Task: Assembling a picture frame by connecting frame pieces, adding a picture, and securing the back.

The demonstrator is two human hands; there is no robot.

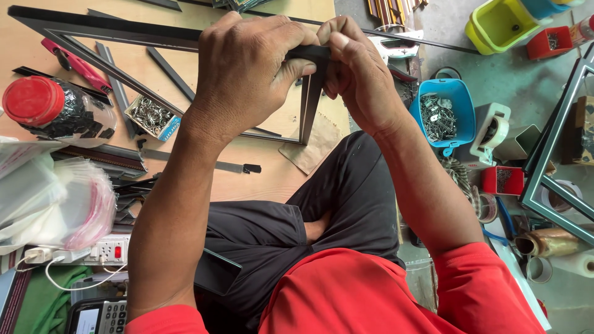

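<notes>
At top centre, the left hand point(247, 68) and right hand point(356, 68) both pinch shut on a dark frame's corner point(312, 80), steadying the joint

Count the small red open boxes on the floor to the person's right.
2: one red box at the top right beside the yellow-green bin, another red box lower down below the blue tub. Others may be hidden.

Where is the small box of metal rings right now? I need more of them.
In the head view, the box of metal rings sits on the wooden board left of the left hand, beside the red-capped jar.
</notes>
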